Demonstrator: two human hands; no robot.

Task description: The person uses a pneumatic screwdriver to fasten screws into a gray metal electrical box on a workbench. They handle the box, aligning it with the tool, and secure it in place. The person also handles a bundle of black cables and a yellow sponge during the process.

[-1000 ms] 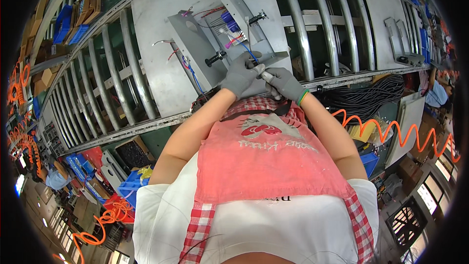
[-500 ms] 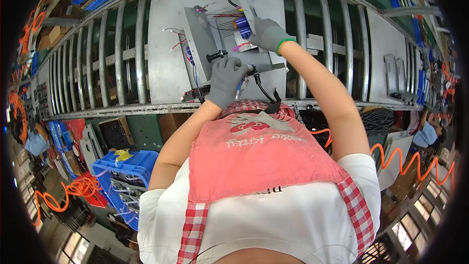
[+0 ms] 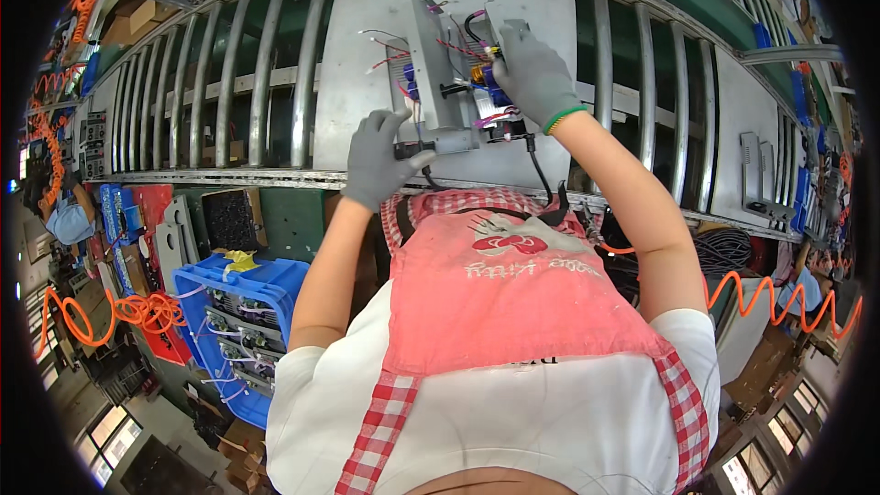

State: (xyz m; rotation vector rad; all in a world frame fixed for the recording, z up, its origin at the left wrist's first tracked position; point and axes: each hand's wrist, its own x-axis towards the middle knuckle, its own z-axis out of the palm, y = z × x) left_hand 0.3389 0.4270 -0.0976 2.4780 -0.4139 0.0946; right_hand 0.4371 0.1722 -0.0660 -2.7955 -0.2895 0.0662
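My left hand, in a grey glove, has its thumb and fingers around a black end piece with a cable at the near end of the left unit. My right hand, gloved in grey with a green cuff, is closed over the right metal housing; its fingertips are partly hidden. Between the hands stands a tall grey metal panel. Red, black and white wires stick out of the left unit. Blue and yellow components show beside my right hand. A black cable hangs toward my apron.
A pale metal board lies under the units on a roller conveyor. A blue bin with several wired parts stands at the lower left. Orange coiled hoses hang at both sides. Further metal parts lie at the right.
My left hand has moved left, away from the near middle, onto the left unit's end. The panel now stands more upright, and the right housing has turned under my right hand. The view has shifted.
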